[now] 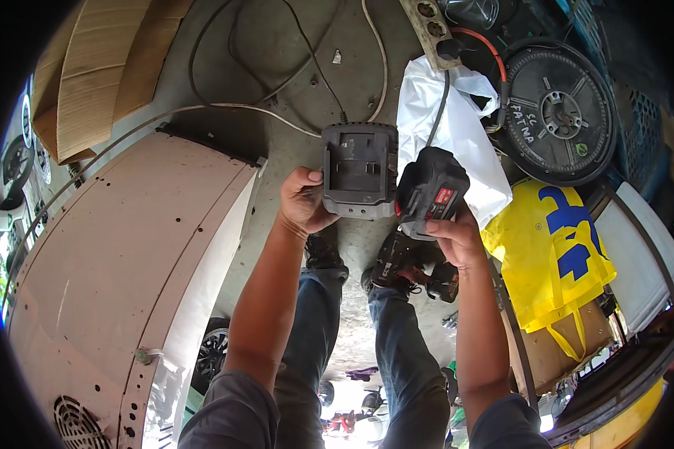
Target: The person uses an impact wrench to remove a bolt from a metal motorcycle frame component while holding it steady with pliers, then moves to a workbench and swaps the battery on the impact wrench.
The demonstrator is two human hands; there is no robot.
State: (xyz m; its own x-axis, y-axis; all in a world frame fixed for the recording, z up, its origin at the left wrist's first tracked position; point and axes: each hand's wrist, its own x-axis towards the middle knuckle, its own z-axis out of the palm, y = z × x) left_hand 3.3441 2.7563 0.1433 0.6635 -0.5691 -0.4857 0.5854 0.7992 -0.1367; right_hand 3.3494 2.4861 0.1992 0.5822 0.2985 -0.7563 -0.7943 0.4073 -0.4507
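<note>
A black battery charger (359,170) with a corded top faces up, its slot bare. My left hand (307,200) grips its left edge, thumb along the side. Just right of it, a black power tool battery (432,192) with a red label is tilted in my right hand (459,236), the fingers mostly hidden beneath. The battery's left side is close against the charger's right edge; whether they touch I cannot tell. Below the battery, a dark cordless drill (404,263) rests near my right foot.
At left stands a beige metal cabinet (127,247), with cardboard (97,71) behind it. Cables cross the concrete floor (329,67). A power strip (427,26), white plastic bag (442,112), black wheel hub (560,112) and yellow bag (547,254) lie to the right.
</note>
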